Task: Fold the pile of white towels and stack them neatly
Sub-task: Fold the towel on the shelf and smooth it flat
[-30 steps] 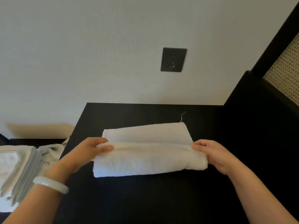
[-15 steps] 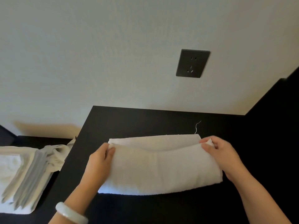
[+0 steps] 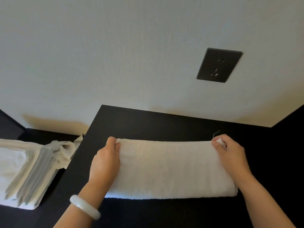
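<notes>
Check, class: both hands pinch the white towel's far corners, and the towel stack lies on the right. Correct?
No: the head view shows the towel stack on the left. Left hand and right hand do pinch the white towel at far corners.

Black desk (image 3: 148, 125), on which a folded white towel (image 3: 169, 168) is laid flat; a towel stack (image 3: 21, 170) is carried by the lower dark surface (image 3: 41, 133) at left.
</notes>
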